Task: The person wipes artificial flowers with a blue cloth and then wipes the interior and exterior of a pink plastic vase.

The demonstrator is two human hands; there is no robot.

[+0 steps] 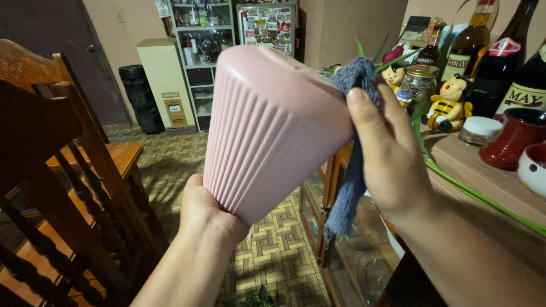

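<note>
Two bare hands hold a pink ribbed pot [267,131] up in mid-air, over the patterned tile floor [273,250] and just off the left edge of the wooden cabinet top [483,176]. The left hand [207,213] grips the pot's narrower end from below, its fingers wrapped out of sight behind the ribs, so the pot lies tilted with its wide end raised toward the upper right. The right hand [389,150] has its fingers closed on a grey-blue cloth [350,165], thumb pressing the cloth against the pot's wide rim; the rest of the cloth hangs down beside the glass-fronted cabinet.

At the left, a dark carved wooden chair [62,187] stands close, its seat beneath the pot's left side.

On the cabinet top to the right sit a red ceramic cup [515,139], a white spotted bowl [533,167] at the frame's edge, a small glass jar with a white lid [479,129], two yellow bee-striped figurines [449,102], a lidded glass jar [421,82] and several tall bottles [472,40]. Long green leaves [472,190] trail across the wood.

Farther back, a black bin [139,96], a cream cabinet [168,82] and a cluttered metal shelf [199,51] stand against the far wall.
</note>
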